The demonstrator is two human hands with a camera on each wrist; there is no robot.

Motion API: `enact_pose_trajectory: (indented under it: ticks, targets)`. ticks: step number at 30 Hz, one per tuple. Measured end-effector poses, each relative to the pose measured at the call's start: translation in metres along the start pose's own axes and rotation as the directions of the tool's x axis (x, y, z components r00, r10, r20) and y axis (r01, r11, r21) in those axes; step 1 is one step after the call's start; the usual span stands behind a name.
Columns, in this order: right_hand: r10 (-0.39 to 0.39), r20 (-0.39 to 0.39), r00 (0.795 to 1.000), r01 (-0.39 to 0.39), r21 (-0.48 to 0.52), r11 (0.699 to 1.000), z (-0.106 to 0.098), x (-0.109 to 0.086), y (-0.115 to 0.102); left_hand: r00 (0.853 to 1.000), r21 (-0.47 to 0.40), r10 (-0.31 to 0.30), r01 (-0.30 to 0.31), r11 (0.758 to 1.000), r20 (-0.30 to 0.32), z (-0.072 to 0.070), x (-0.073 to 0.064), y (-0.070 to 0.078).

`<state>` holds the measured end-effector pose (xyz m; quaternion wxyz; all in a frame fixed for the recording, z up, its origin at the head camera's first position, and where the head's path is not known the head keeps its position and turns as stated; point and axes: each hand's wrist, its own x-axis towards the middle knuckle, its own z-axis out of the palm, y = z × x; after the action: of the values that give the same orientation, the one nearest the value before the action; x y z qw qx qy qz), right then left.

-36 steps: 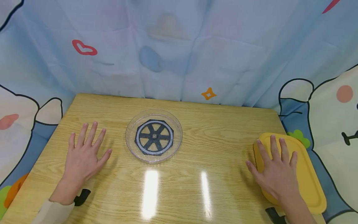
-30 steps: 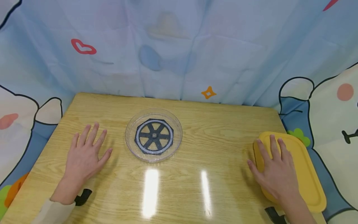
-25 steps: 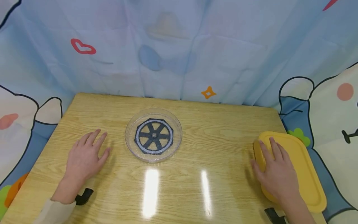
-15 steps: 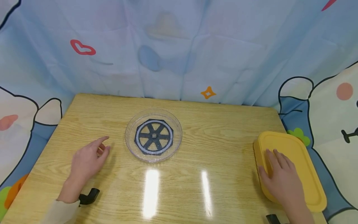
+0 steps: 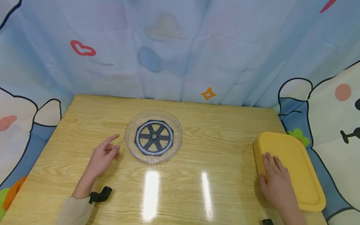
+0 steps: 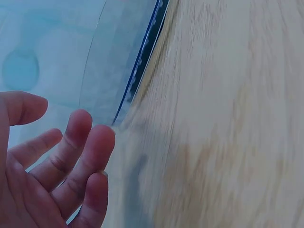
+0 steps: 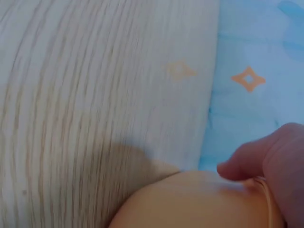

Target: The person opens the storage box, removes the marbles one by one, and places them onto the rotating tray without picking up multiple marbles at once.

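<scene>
My left hand (image 5: 104, 157) hovers just left of a clear round dish (image 5: 175, 153), holding nothing. Its index finger reaches toward the rim, while the other fingers bend loosely; the left wrist view shows the fingers (image 6: 97, 147) beside the clear wall. Inside the dish's outline lies a dark six-spoked disc (image 5: 147, 136) with a pale ring. At the right, my right hand (image 5: 277, 187) rests over the near left edge of a yellow lidded box (image 5: 302, 175). Its fingers lie on the lid and its thumb is by the side. The box (image 7: 199, 204) is partly seen in the right wrist view.
A wooden table (image 5: 216, 140) carries the dish and the box. Behind it hangs a blue printed curtain (image 5: 225, 56), close to the table's far edge. Black wrist straps show at my left wrist (image 5: 100, 195) and right wrist (image 5: 267, 222).
My left hand has moved right toward the dish, its spread fingers now bent apart from the index. My right hand has lowered onto the box's edge, fingers drawn together. Dish and box stay put.
</scene>
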<state>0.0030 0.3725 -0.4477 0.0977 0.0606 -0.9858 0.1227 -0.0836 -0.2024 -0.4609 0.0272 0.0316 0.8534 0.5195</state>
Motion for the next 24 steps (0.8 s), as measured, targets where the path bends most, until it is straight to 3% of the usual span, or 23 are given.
enact_pose_trajectory:
  ticks: [11,24]
  targets:
    - [0.003,0.026,1.000,-0.001,-0.059,0.998,0.004,0.005,-0.017,0.997,-0.061,-0.029,0.033,0.998,0.071,0.017,0.010,-0.003]
    - [-0.037,-0.014,0.999,0.036,-0.065,0.997,0.021,0.032,-0.055,0.993,-0.041,-0.031,0.036,0.999,0.112,0.025,0.012,0.001]
